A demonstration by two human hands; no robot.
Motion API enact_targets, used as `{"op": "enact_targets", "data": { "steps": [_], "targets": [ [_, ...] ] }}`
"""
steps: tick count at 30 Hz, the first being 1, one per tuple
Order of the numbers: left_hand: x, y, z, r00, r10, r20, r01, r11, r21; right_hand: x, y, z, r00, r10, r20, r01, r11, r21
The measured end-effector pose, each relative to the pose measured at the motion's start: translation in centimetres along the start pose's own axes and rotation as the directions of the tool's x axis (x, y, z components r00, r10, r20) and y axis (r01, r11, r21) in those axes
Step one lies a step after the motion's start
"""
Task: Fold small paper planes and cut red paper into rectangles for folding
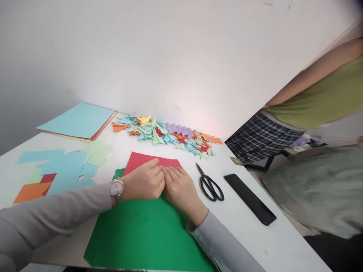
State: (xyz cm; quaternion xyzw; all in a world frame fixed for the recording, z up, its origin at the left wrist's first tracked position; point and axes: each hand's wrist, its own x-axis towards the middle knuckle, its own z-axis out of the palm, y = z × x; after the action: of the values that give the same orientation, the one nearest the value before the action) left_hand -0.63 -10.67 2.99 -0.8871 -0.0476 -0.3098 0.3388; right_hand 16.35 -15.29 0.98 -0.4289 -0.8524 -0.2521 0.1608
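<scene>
A sheet of red paper (138, 160) lies at the top end of a large green sheet (141, 230) on the white table. My left hand (143, 182), with a watch on its wrist, is closed at the near edge of the red paper. Right beside it, my right hand (181, 190) has its fingers bent together on the same paper. The two hands touch at the fingertips and hide the paper's near edge. Black-handled scissors (211, 185) rest to the right of my right hand, apart from it.
Small folded paper pieces (159, 134) are heaped along the wall. A stack of coloured sheets (78, 121) sits at the back left, with loose cut paper (68, 166) before it. A black strip-shaped object (249, 198) lies near the right table edge, where another person (320, 90) is.
</scene>
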Motion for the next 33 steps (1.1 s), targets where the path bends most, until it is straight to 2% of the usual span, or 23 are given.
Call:
{"op": "enact_targets", "data": {
  "steps": [6,13,16,20,23,26,29,33],
  "targets": [
    [-0.8,-0.5,-0.8,0.995,0.07,0.07,-0.072,0.997,0.026,0.0,-0.3,-0.2,0.991,-0.028,0.129,0.029,1.0,-0.004],
    [-1.8,-1.4,-1.5,0.991,0.099,0.09,-0.099,0.995,-0.007,-1.0,0.5,-0.4,0.997,-0.018,0.072,0.017,1.0,0.013],
    [-2.5,-2.1,-1.5,0.994,0.057,0.097,-0.046,0.993,-0.113,-2.1,1.6,-0.2,0.997,0.012,0.076,-0.012,1.0,0.0],
    [-4.2,-3.0,-1.6,0.992,-0.052,0.117,0.083,0.956,-0.28,-4.2,3.0,0.1,0.997,0.053,0.061,-0.051,0.998,-0.036],
    [-5.3,-3.4,-1.7,0.986,-0.087,0.139,0.125,0.95,-0.287,-4.9,3.2,-0.3,0.994,0.109,-0.014,-0.109,0.993,-0.034],
    [-5.0,-3.0,-1.9,0.99,-0.012,0.143,0.038,0.982,-0.183,-3.9,2.0,-1.0,0.986,0.131,-0.1,-0.132,0.991,0.0],
    [-3.4,-2.0,-1.8,0.984,0.112,0.136,-0.104,0.993,-0.062,-2.0,0.1,-1.1,0.993,0.058,-0.099,-0.052,0.997,0.061],
    [-2.0,-1.3,-1.5,0.981,0.16,0.11,-0.158,0.987,-0.031,-0.8,-0.9,-0.4,0.995,-0.024,-0.096,0.03,0.998,0.061]
  ]
}}
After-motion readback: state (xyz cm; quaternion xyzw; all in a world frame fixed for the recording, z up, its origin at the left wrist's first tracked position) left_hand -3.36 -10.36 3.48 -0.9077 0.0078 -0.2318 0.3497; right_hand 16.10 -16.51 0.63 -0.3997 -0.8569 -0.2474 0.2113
